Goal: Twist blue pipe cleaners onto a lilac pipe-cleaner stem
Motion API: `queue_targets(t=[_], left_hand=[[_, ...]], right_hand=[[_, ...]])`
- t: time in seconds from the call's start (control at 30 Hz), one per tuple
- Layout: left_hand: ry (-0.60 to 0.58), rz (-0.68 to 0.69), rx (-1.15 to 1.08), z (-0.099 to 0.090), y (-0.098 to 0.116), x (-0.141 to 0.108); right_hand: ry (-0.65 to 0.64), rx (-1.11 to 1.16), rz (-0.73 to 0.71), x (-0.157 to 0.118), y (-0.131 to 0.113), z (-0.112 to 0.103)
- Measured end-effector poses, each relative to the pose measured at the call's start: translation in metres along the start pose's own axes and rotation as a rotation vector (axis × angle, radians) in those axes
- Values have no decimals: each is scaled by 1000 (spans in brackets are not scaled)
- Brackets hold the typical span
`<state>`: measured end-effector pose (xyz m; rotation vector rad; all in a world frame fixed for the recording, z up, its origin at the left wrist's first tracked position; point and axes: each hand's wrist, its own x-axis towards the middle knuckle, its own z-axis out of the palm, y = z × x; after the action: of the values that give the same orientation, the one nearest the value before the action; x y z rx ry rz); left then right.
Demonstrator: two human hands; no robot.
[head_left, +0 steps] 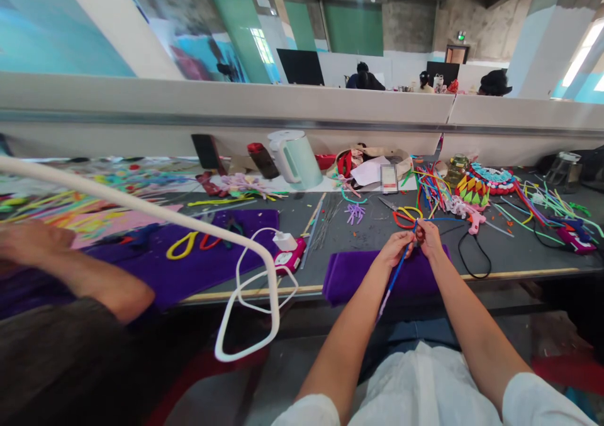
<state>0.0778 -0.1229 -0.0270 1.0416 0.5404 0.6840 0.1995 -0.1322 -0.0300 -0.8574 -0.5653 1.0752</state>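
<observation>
My left hand (396, 248) and my right hand (428, 236) meet above a folded purple cloth (349, 278) at the table's front edge. Between them runs a blue pipe cleaner (399, 269), gripped by the closed fingers of both hands. Its lower part slants down past my left hand and turns pale towards the end. Another blue length (443, 219) sticks out to the right of my right hand. Just beyond my fingers lie scissors (406, 216) with orange and yellow handles. The exact pinch points are too small to make out.
A white lamp arm (189, 215) crosses the left side. Near it sits a pink power strip (291, 256). A co-worker's arm (85, 265) rests at the far left. Behind stand a kettle (296, 158) and a bundle of pipe cleaners (431, 187); a black cable (465, 259) lies right.
</observation>
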Motion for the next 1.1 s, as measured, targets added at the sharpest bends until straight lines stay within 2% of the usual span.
queue_targets(t=[0.2,0.33,0.43,0.6,0.83,1.1], left_hand=[[177,61,216,10,-7,4],[355,218,454,13,-11,9],[421,333,614,10,-13,12],[358,347,551,6,-15,13],[285,162,289,7,-8,4],[172,109,109,3,-8,4]], right_hand=[[149,-71,-96,10,8,-5],[224,-109,-165,13,11,-7],[243,-134,-184,13,12,-7],[203,-131,-134,11,12,-7],[91,-63,-89,7,6,-5],[3,13,-42,3,1,-3]])
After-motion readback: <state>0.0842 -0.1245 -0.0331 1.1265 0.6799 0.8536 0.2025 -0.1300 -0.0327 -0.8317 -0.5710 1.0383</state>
